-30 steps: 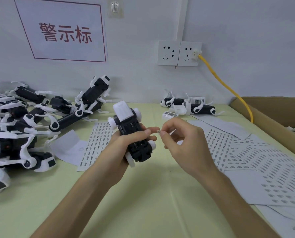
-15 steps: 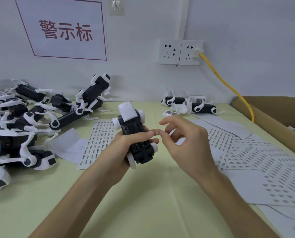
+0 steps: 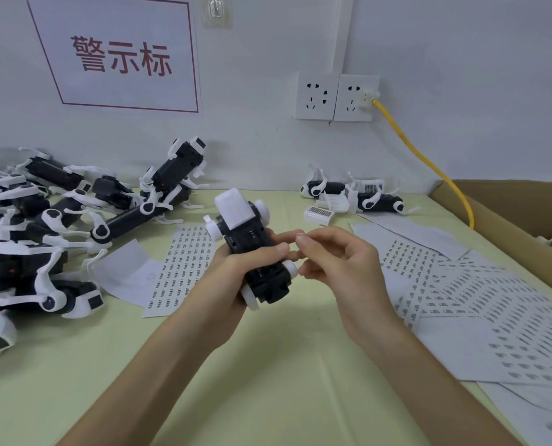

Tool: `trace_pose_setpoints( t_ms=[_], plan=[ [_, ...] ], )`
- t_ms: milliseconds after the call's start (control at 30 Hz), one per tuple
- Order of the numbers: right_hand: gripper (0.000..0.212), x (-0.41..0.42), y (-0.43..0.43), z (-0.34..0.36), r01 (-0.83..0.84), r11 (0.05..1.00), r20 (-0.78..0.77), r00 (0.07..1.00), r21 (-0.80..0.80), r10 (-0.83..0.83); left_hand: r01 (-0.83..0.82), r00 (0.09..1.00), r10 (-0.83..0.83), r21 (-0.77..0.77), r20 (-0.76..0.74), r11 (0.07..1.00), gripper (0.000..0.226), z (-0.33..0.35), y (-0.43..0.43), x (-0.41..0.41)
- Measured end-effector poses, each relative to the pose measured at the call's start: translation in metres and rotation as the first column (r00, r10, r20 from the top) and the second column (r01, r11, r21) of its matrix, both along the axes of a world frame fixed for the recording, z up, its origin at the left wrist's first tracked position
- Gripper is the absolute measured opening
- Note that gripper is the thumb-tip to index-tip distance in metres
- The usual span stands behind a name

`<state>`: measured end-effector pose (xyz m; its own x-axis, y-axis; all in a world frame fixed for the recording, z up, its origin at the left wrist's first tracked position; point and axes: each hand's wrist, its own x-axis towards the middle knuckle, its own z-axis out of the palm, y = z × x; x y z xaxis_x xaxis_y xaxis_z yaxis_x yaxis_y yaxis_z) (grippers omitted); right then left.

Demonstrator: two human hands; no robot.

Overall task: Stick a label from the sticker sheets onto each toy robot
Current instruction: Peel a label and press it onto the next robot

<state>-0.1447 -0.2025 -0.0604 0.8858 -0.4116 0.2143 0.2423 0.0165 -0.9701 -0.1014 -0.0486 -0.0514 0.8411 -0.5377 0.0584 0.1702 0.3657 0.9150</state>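
Our left grip is closed firmly round the toy robot, w/ one finger laid across its black face. Our right grip has thumb & forefinger pinched together on what looks like a tiny label, though it's too small to be sure. The other fingers are loosely curled. The pinch sits just beside the left fingertips, touching or nearly so.

Risks, as we judge them:
- **Label fouls:** it may cling to our fingertip instead of the plastic, or fold on itself, b/c it's so small.
- **Crooked placement:** it could go on skewed if the robot twists in the left grip when we press.
- **Blocked spot:** the finger across the body may cover the target spot.

The robot is held up off the counter, approx. mid-scene. It sits b/w one of the sticker sheets on the left & more sheets on the right. Its long axis runs near-right to far-left & tilts upward. The white block end points far & up, and the black face is turned toward us. A pile of robots lies at far left.
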Motion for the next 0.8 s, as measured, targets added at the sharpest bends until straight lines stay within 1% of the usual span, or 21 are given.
trace_pose_setpoints(
  t_ms=[133,200,300,433,533,600,700,800],
  plan=[
    [0.011,0.000,0.000,0.000,0.043,0.999,0.019,0.999,0.020,-0.044,-0.004,0.999,0.003,0.028,0.037,1.000,0.011,-0.001,0.000,0.001],
    [0.012,0.000,0.000,0.001,0.052,0.999,0.040,0.998,0.007,-0.052,-0.007,0.999,0.006,0.025,0.033,1.000,0.020,-0.003,0.000,0.003],
    [0.014,0.000,-0.001,0.003,0.010,0.999,0.059,0.998,-0.043,-0.007,-0.008,1.000,0.008,0.016,0.027,1.000,0.028,-0.004,0.000,0.004],
    [0.014,0.001,-0.007,0.005,-0.059,0.987,0.035,0.997,-0.152,0.065,-0.034,0.998,0.032,0.044,0.058,0.998,0.026,-0.005,0.001,0.007],
    [0.016,0.002,-0.011,0.007,-0.071,0.974,0.012,0.997,-0.217,0.075,-0.046,0.997,0.041,0.068,0.064,0.997,0.023,-0.007,0.001,0.008],
    [0.011,0.002,-0.012,0.008,-0.078,0.965,0.004,0.997,-0.252,0.081,-0.051,0.996,0.043,0.101,0.079,0.994,0.018,-0.007,0.000,0.007],
    [0.007,0.001,-0.014,0.009,-0.100,0.946,-0.016,0.995,-0.310,0.100,-0.066,0.994,0.053,0.130,0.100,0.989,0.021,-0.007,-0.001,0.005],
    [0.012,-0.001,-0.014,0.008,-0.086,0.927,-0.005,0.996,-0.364,0.090,-0.055,0.995,0.042,0.139,0.093,0.989,0.019,-0.005,0.002,0.007]
  ],
)
